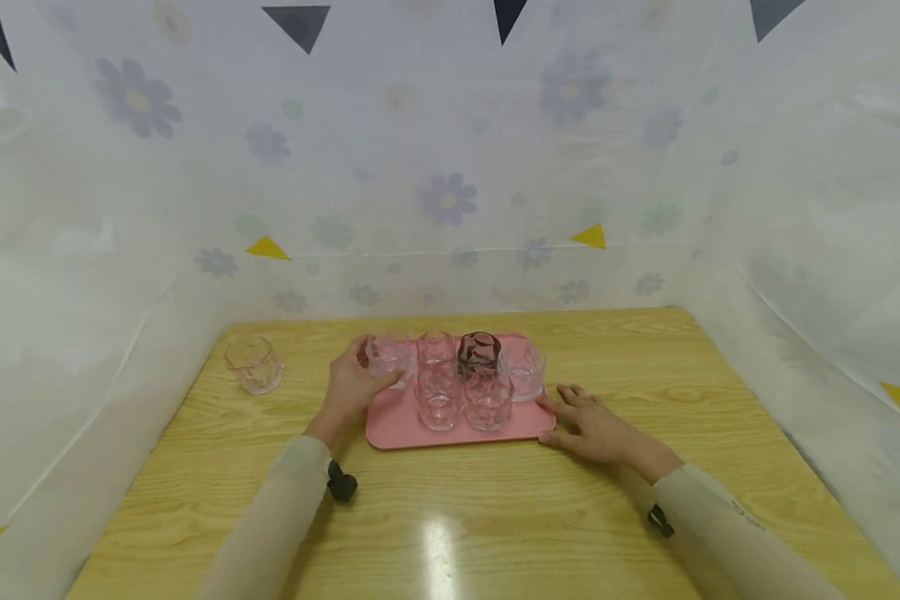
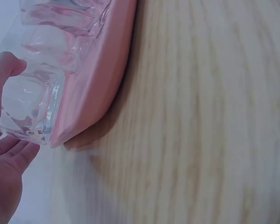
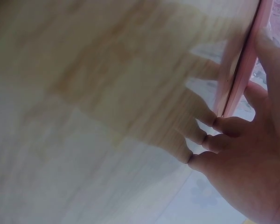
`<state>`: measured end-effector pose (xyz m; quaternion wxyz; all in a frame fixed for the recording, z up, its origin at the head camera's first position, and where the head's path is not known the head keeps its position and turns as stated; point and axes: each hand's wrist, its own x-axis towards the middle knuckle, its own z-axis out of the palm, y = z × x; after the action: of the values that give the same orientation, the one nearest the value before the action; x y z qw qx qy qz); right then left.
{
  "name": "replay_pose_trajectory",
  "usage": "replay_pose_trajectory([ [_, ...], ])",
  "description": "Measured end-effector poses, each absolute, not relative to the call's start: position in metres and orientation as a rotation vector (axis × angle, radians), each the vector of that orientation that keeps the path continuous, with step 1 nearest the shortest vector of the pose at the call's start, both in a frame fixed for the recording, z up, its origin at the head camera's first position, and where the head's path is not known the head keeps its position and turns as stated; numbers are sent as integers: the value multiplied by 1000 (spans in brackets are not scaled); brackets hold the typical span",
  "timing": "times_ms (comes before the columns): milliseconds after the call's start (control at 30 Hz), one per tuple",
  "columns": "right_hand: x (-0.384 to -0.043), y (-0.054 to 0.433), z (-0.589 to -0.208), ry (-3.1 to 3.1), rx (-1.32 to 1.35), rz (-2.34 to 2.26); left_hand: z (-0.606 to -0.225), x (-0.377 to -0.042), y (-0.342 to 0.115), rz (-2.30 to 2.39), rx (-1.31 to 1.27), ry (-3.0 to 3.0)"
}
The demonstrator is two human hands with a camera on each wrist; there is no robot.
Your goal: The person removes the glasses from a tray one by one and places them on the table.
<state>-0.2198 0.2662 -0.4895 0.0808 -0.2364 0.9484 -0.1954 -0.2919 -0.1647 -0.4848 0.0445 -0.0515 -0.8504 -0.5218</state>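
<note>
A pink tray (image 1: 397, 421) bears several glasses in the head view. My left hand (image 1: 348, 385) grips a clear glass (image 1: 388, 358) at the tray's back left corner, thumb on the near side and fingers on the far side. In the left wrist view that glass (image 2: 30, 102) appears at the tray's end, against or very near a neighbouring glass (image 2: 49, 44). My right hand (image 1: 588, 425) lies at the tray's right edge with fingers extended. Its thumb and index finger touch the rim, and other fingertips rest on the table, as the right wrist view shows.
A dark tinted glass (image 1: 480, 354) stands in the tray's back row among clear ones. Another clear glass (image 1: 255, 367) stands apart on the wooden table (image 1: 495, 517), far left. White flowered sheeting (image 1: 450, 150) encloses the back and sides.
</note>
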Motion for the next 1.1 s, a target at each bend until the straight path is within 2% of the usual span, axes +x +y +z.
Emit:
replay_pose_trajectory([
  [367,-219,265,-487,2831,-704,-593,-479,-291,-185,-1512,-147,-2529],
  [1100,-218,264,-486,2824,-691,-599,-488,-279,-244,-1499,106,-2472],
])
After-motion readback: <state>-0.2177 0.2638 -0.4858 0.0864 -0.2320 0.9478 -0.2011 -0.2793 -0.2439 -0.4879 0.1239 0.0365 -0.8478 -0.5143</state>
